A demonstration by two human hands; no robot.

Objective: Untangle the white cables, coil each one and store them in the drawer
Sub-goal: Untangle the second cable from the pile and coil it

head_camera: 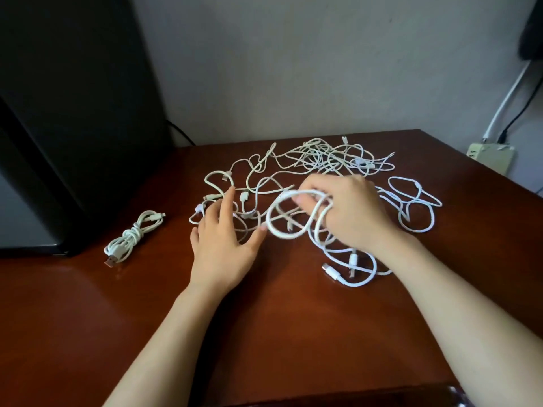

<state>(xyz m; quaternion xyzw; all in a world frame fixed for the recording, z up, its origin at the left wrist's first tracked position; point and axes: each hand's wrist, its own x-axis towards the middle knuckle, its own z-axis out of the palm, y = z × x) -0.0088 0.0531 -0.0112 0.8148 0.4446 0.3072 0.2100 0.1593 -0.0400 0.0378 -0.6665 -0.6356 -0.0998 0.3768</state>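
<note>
A tangle of several white cables (320,160) sprawls across the far middle of the brown wooden table (264,333). My right hand (352,212) is raised a little over the heap, its fingers curled round loops of a thick white cable (282,227) that trails down to a plug near the table's middle. My left hand (223,248) lies flat with fingers spread on the left part of the tangle. One coiled and knotted white cable (132,239) lies apart at the left. No drawer is in view.
A large black box-shaped object (67,113) stands at the left rear, close to the coiled cable. A beige power strip (490,157) with plugged leads sits beyond the table's right rear corner. A grey wall lies behind.
</note>
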